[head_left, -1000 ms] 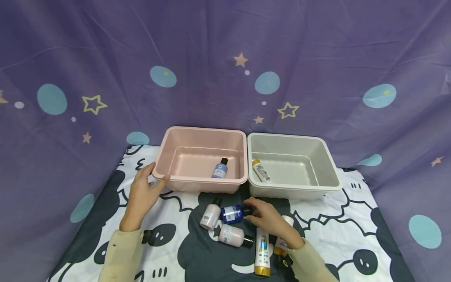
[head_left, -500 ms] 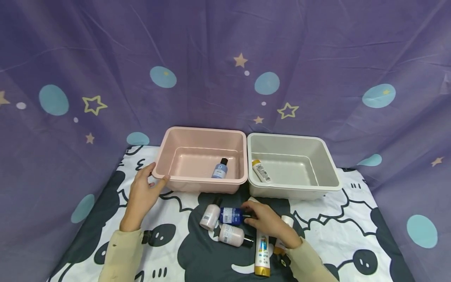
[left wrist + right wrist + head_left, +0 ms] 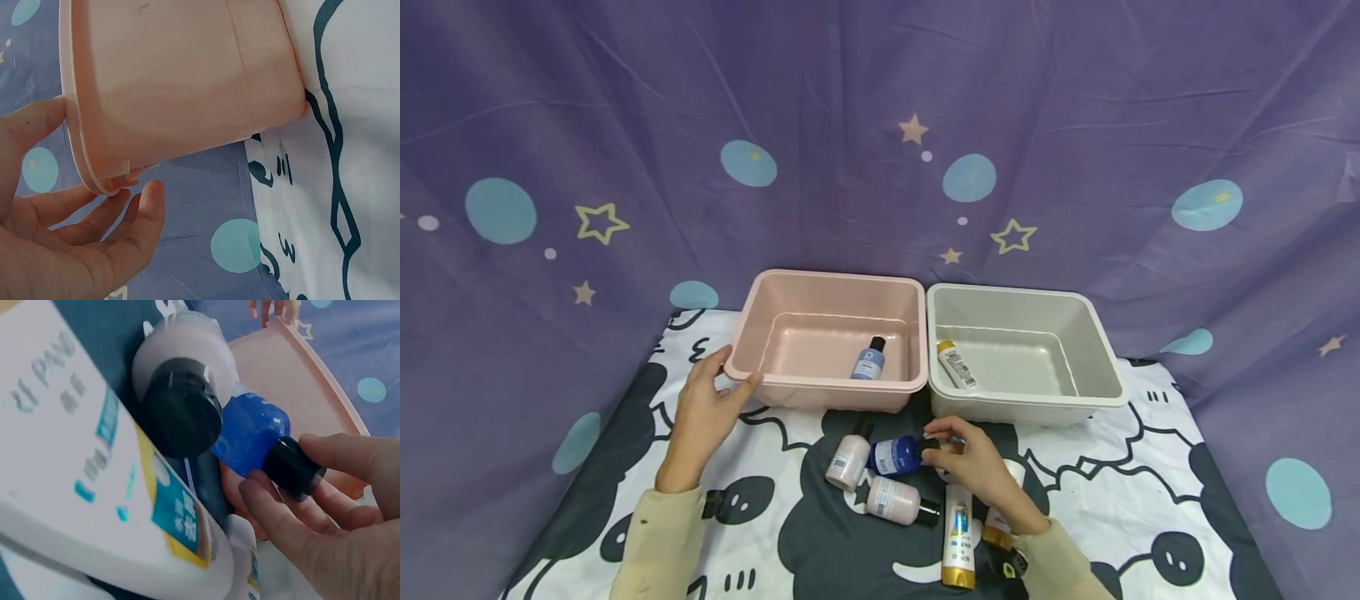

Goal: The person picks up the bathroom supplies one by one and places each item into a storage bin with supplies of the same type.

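The right hand (image 3: 973, 467) pinches the black cap of the blue bottle (image 3: 897, 455) between thumb and fingers; half a second ago it only lay over that cap, and now the bottle's cap end looks tipped up off the cloth (image 3: 1150, 500), so the lift seems begun. The bottle lies just left of this hand, touching a pale pink bottle (image 3: 848, 460), with another (image 3: 891, 500) just below it. A white-and-gold tube (image 3: 958, 537) lies under the wrist. The left hand (image 3: 703, 412) has not moved: fingers loosely spread, thumb and fingertips touching the corner rim of the pink tub (image 3: 790, 379). The grey tub (image 3: 1022, 406) stands beyond the right hand.
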`<state>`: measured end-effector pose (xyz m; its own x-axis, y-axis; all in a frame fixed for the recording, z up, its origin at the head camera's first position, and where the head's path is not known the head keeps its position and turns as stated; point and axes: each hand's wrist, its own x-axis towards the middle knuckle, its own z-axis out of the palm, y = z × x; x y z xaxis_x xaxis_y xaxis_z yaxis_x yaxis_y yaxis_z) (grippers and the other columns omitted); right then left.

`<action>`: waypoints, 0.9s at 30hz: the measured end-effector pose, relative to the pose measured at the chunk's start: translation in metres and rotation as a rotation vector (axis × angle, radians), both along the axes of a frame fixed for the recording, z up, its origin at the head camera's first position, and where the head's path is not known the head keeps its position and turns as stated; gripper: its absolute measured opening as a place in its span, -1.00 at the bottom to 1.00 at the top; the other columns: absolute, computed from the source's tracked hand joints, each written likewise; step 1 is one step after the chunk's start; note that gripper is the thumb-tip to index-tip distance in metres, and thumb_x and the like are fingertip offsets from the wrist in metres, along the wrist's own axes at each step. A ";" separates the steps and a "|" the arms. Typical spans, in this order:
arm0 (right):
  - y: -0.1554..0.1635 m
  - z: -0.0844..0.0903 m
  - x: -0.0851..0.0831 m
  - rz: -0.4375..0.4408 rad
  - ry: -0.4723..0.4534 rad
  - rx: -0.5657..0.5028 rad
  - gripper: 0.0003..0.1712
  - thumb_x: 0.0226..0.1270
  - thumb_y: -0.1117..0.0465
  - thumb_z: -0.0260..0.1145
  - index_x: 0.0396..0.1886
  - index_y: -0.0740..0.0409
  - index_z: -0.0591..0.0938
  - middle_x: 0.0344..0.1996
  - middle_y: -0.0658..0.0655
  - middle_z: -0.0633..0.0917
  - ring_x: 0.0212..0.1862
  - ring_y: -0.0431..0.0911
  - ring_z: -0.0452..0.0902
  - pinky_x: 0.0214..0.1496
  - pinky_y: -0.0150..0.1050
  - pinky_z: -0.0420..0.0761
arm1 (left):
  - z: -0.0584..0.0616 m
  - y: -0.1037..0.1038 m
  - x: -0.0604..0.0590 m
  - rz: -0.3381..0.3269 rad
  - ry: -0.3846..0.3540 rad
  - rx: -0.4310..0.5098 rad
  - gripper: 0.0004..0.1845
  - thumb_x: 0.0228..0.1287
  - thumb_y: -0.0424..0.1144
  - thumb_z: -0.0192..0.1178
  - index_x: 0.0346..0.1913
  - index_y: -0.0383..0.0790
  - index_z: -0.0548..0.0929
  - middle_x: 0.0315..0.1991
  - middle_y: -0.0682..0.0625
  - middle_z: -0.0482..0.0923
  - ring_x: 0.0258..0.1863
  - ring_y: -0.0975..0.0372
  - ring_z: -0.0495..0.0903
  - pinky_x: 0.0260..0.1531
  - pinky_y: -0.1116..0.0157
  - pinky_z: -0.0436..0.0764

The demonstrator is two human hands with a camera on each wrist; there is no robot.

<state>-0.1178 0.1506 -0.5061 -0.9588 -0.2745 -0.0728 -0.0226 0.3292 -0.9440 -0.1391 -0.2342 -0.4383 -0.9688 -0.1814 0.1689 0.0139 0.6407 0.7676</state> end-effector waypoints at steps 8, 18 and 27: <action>0.008 0.003 0.010 -0.090 -0.070 -0.110 -0.50 0.22 0.37 0.48 0.16 0.29 0.59 0.04 0.32 0.63 -0.23 -0.01 0.70 -0.26 -0.22 0.72 | -0.001 0.000 -0.001 0.000 -0.005 0.005 -0.21 0.40 -0.03 0.26 0.47 -0.46 0.24 0.39 -0.40 0.21 0.31 -0.18 0.33 0.08 -0.12 0.57; 0.018 0.034 0.022 -0.051 -0.015 -0.241 -0.49 0.26 0.40 0.44 0.17 0.43 0.50 -0.03 0.39 0.64 -0.17 -0.01 0.73 -0.13 -0.21 0.72 | 0.000 -0.001 -0.001 0.021 -0.023 0.013 -0.19 0.39 -0.04 0.28 0.48 -0.46 0.21 0.39 -0.41 0.20 0.30 -0.21 0.35 0.08 -0.12 0.58; 0.020 0.068 0.017 -0.011 0.108 -0.278 -0.52 0.29 0.42 0.41 0.18 0.36 0.51 -0.03 0.35 0.64 -0.16 -0.03 0.72 -0.11 -0.13 0.73 | 0.000 0.000 0.000 0.030 -0.025 0.014 -0.18 0.37 -0.05 0.30 0.48 -0.47 0.21 0.39 -0.42 0.20 0.28 -0.23 0.37 0.05 -0.13 0.58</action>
<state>-0.1006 0.1704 -0.4379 -0.9599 -0.2593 0.1066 -0.1258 0.0587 -0.9903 -0.1396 -0.2339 -0.4380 -0.9667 -0.2130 0.1418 -0.0248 0.6296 0.7765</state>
